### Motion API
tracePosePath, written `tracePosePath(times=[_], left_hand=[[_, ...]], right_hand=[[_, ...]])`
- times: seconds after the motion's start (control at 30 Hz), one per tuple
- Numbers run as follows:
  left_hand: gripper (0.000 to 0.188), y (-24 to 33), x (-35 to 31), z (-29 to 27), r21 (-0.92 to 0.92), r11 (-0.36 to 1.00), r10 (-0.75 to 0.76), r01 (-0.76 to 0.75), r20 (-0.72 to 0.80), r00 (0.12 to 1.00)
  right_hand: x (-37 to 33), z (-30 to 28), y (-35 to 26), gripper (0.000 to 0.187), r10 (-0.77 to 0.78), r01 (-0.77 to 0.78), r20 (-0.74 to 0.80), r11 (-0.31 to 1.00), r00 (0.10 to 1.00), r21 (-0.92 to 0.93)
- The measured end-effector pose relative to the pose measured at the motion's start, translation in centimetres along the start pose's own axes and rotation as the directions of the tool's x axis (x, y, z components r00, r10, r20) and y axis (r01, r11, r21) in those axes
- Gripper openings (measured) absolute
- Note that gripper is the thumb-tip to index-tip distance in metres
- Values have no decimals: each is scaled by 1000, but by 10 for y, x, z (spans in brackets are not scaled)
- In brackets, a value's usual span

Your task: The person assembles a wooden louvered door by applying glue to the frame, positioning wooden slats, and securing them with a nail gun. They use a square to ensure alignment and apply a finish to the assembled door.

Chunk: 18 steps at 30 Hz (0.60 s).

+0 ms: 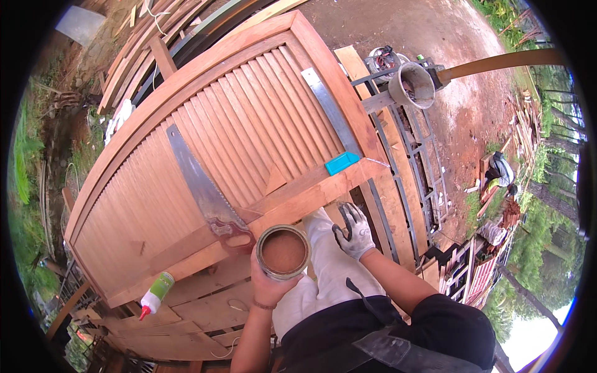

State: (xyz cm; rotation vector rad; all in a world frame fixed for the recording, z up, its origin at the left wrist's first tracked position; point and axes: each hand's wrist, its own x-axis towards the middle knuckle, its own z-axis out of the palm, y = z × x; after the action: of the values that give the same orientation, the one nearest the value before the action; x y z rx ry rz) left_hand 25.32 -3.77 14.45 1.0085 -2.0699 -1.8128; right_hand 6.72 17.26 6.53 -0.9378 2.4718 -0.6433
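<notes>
My bare left hand [267, 290] grips an open round tin [305, 266] filled with fine brown powder, like sawdust. Near my right thigh, my right hand [356, 231] wears a white glove with dark fingertips; its fingers are stretched out and it holds nothing. In front of me lies a large louvered wooden panel [242, 99] with a curved frame. Across its slats rests a hand saw [194, 171], its wooden handle close to the tin. A try square [342, 163] with a turquoise stock lies at the panel's right corner. Small triangular wood offcuts [275, 180] sit on the panel.
A white glue bottle [155, 294] with a red cap lies at the panel's near left edge. To the right are a bucket [413, 86], a metal frame [423, 155] and planks [398, 168]. Stacked timber [140, 59] lies beyond the panel. Another person [499, 171] is far right.
</notes>
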Motion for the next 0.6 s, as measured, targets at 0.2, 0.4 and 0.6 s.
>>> tracePosePath(times=[0.2,0.4,0.6], left_hand=[[110,-9,-26,-24,10,1000,3,-3,-11,1000],[107,4,-32,-43,355,929,101,-102,21,995],[101,12,-2,-32,535,802,300,-264,21,954]], right_hand=[[14,1,15,69,72,-105,-171,975,983,-194],[17,-35,-65,24,230,-196,23,768,973,610],[45,-80,-129,38,-400,209,247,804,883,557]])
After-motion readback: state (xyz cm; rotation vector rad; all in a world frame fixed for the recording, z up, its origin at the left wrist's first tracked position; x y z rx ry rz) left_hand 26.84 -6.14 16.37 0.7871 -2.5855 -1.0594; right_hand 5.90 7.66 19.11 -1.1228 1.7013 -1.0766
